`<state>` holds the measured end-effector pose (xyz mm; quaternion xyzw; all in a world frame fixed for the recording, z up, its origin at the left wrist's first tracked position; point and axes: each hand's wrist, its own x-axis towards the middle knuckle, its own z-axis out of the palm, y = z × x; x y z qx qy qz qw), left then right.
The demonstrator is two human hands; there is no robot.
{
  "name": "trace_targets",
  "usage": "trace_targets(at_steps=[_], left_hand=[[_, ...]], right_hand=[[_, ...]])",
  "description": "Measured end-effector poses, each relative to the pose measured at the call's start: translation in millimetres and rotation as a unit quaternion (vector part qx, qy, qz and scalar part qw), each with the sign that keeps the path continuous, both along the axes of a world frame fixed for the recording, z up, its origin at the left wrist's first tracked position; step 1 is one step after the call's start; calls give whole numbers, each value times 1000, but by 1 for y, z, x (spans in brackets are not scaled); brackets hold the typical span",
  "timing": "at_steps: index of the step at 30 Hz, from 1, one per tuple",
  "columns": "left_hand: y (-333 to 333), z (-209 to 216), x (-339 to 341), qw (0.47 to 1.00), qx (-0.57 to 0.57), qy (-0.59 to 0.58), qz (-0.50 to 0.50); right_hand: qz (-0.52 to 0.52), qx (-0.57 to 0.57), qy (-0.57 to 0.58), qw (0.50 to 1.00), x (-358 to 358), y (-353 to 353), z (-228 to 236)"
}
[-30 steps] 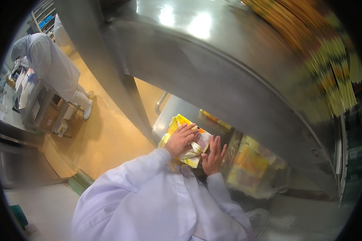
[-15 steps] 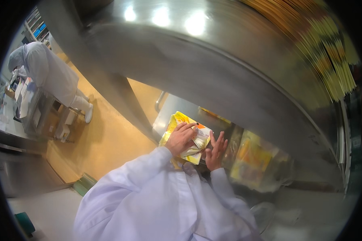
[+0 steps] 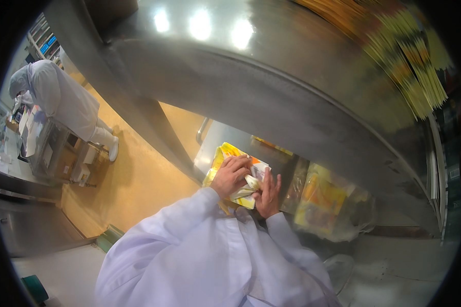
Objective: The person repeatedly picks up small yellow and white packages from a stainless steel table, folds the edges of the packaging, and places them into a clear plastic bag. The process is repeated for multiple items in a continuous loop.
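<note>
A stack of flat printed packaging sheets or pouches (image 3: 225, 152), yellow, white and orange, lies on a metal surface in front of my chest. My left hand (image 3: 229, 176) rests over the stack, its fingers curled against the top pieces. Beside those fingers a whitish piece (image 3: 252, 182) is bent upward. My right hand (image 3: 268, 195) is at the stack's right edge, fingers stretched and thumb against the bent pieces. Whether the bent part is one piece or several cannot be made out.
A clear plastic bag (image 3: 322, 204) with yellow and orange printed packs lies to the right. Above the work surface runs a broad metal shelf (image 3: 215, 66), bearing rows of yellow-edged packaging (image 3: 410, 66) at the right. A person in white (image 3: 66, 97) bends over a bench at far left.
My right hand has closed in on the stack, its spread fingers drawing nearer together. The whitish piece between my hands now bends up more. The view has shifted slightly.
</note>
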<state>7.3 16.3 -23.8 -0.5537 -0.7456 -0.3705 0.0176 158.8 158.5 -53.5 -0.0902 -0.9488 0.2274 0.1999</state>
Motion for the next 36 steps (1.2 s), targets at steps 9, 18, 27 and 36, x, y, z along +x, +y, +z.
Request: trace_targets(at_steps=[9,18,27,36], left_hand=[[3,7,0,998,-21,-62,5],[0,7,-4,999,-37,-4,-16],[-1,2,-3,1000,-24,-3,-6],[-1,3,-1,999,-44,12,16]], right_hand=[[-53,2,-24,998,1,10,-2],[-16,53,-15,998,3,9,15],[-77,45,-6,996,1,6,5],[35,-1,24,999,-1,-8,16]])
